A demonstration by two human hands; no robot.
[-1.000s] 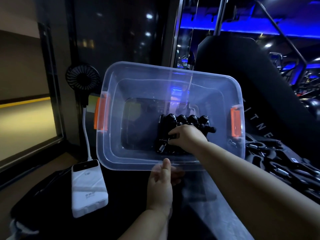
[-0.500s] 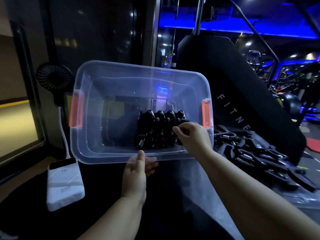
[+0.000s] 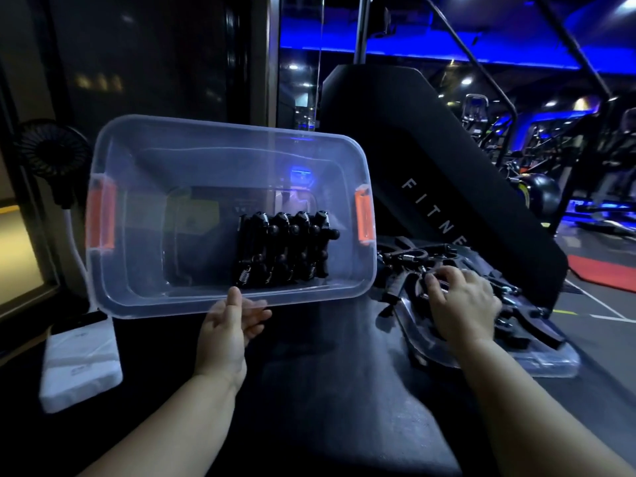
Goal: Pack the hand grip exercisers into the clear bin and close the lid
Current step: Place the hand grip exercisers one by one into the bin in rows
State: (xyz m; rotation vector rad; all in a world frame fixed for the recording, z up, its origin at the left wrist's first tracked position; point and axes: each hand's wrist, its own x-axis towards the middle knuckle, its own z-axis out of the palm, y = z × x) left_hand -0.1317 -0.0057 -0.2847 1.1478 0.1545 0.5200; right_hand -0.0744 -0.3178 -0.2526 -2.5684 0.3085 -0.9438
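Note:
The clear bin (image 3: 223, 132) with orange latches is tipped with its opening toward me. Several black hand grip exercisers (image 3: 285, 249) stand in a row against its right inner side. My left hand (image 3: 223, 335) holds the bin's near rim, thumb up on the edge. To the right of the bin, more black exercisers (image 3: 409, 259) lie in a loose pile on the clear lid (image 3: 543, 366). My right hand (image 3: 461, 304) rests on that pile with its fingers curled round one exerciser.
A white power bank (image 3: 79, 366) lies at the left on the dark surface, with a small black fan (image 3: 51, 149) behind it. A large black padded machine (image 3: 430, 166) rises behind the pile. Gym equipment stands far right.
My right hand has left the bin and moved right onto the pile on the lid. The row of exercisers stays in the bin. My left hand keeps hold of the rim.

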